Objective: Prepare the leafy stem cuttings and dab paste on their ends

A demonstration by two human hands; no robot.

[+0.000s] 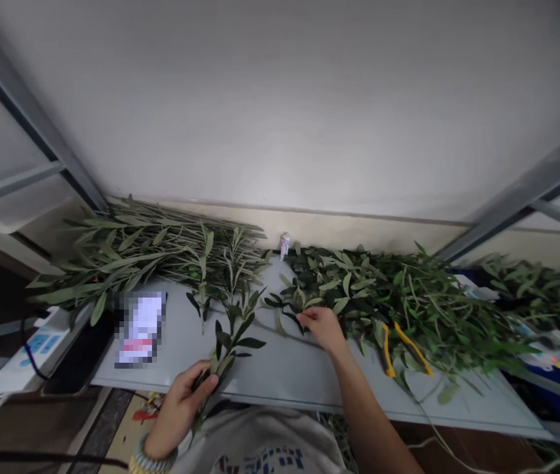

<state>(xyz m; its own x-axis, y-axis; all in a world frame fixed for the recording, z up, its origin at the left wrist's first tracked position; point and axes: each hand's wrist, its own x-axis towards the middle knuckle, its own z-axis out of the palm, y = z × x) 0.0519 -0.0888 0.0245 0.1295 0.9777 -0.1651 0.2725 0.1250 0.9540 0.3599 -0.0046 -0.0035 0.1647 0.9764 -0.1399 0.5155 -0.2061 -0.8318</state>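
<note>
I read the step in hand as gathering leafy stems: one sprig (235, 337) is up in the left hand (188, 398), just right of the phone (142, 328) and nearer me, while the right hand (322, 327) works farther right of the phone, at the near edge of the leafy pile (354, 280). The next move, I judge, calls for a clean lift of the right hand's piece without dragging its neighbours.

On my left, the thumb and fingers are closed around the sprig's lower stem, leaves pointing up and away. On my right, the forearm slants inward over the tabletop (280, 382), with thumb and forefinger pinched on dark leaves (290, 316); I can't tell whether their stem is loose. Beyond the phone lies a bundle of long stems (161, 240).
</note>
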